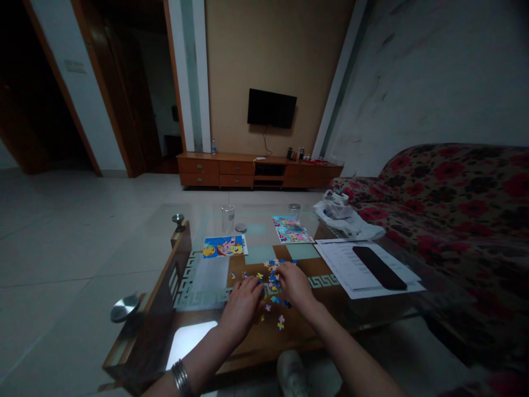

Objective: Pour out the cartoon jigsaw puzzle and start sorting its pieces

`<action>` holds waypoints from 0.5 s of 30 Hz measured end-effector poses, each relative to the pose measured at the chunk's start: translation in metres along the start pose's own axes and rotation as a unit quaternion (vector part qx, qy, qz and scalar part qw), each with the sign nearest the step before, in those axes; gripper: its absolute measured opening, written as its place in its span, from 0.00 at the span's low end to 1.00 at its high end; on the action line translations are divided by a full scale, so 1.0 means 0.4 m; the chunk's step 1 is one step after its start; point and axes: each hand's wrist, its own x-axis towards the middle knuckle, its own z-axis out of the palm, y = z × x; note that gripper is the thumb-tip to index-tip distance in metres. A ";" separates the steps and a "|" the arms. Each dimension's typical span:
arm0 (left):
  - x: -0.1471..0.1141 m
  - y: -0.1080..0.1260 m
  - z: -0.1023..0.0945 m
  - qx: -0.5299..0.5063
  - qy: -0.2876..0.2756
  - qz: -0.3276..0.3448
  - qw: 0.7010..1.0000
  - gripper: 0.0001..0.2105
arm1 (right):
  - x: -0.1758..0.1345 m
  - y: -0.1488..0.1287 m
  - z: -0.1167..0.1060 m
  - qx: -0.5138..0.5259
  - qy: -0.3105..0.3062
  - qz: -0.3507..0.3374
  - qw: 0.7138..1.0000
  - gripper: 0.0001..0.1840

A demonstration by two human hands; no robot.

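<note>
The left hand (243, 302) lies low, palm down, its fingers curved together at the near-left side of a scatter of puzzle pieces (275, 299). The right hand (294, 280) comes in from the other side, fingers bunched and narrow over the thick of them. Whether either has a piece pinched, I can't make out from here; the fingers hide what is beneath.

The pieces lie loose between and just beyond the hands, on the glass worktop (254, 253); one pink-and-yellow piece (281, 323) sits apart, nearest the body. I'd call this the sorting stage, since I see no joined section. The next move seems to call for a light fingertip pinch on one piece, and a turn to check its shape and colour.

The near edge runs not far behind that stray piece, so a careless sweep toward the body could drop it. Off to the right, papers (334, 264) with a phone (378, 267) on top limit sideways spread. Ahead, a picture card (224, 246) and picture sheets (291, 230) bound the reach, with a glass jar (228, 220) and a lid (240, 227) beyond. Leftward, the patterned glass gives more room for sliding pieces.
</note>
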 end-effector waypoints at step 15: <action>0.107 0.020 0.006 -0.002 0.003 -0.077 0.997 0.17 | 0.131 0.109 0.044 0.016 0.020 0.047 0.999 0.09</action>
